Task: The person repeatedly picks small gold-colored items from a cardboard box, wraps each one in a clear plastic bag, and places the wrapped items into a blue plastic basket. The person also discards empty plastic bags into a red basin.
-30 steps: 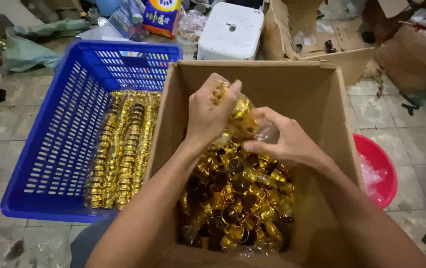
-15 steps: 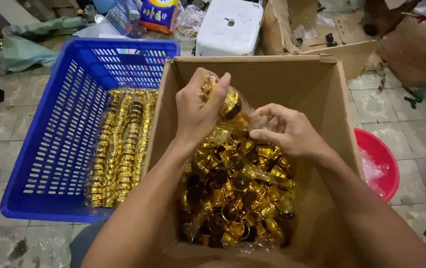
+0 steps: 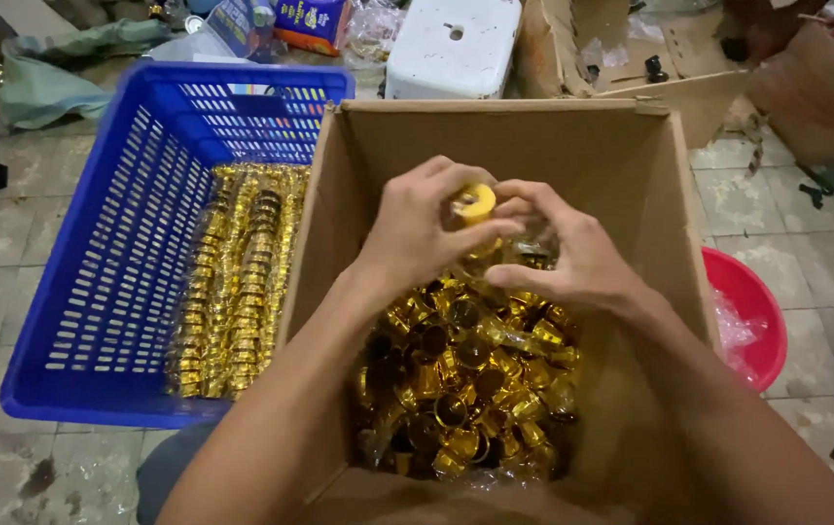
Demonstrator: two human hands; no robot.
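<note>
On worn grey floor tiles (image 3: 8,253), left hand (image 3: 417,228) and right hand (image 3: 572,258) pinch closed around 1 shiny gold plastic cap (image 3: 476,203); beneath lie loose glossy caps (image 3: 465,379) in a brown cardboard box (image 3: 504,136).

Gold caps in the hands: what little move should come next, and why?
Probably lift the gold caps left toward the blue crate. The left hand and right hand pinch them together above the cardboard box, and wrapped gold rows already lie in that crate.
</note>
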